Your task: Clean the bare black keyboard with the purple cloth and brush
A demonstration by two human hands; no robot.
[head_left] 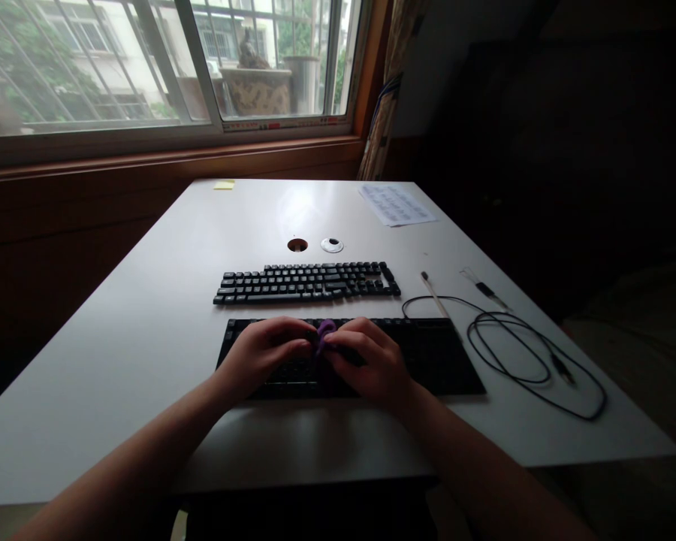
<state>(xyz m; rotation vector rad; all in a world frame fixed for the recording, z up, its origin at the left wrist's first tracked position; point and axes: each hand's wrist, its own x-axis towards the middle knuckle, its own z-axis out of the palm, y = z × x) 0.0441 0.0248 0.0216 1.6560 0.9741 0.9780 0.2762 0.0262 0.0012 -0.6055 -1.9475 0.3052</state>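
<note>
Over a black keyboard base (439,364), my two hands meet with closed fingers. My right hand (375,361) pinches a purple cloth (325,330), which is bunched up between the fingertips of both hands. My left hand (270,349) pinches a small dark piece that looks like a keycap (311,336), right against the cloth. Much of that piece is hidden by fingers and cloth. Just behind the base, many loose black keycaps (301,285) lie in rows in the layout of a keyboard, with a gap at their right side.
A black cable (510,368) lies coiled on the right of the white table (124,315). Near it are a thin brush (433,294) and a wire keycap puller (487,291). Farther back are a cable hole (297,245), its round cover (332,245), printed sheets (397,205) and yellow sticky notes (224,184).
</note>
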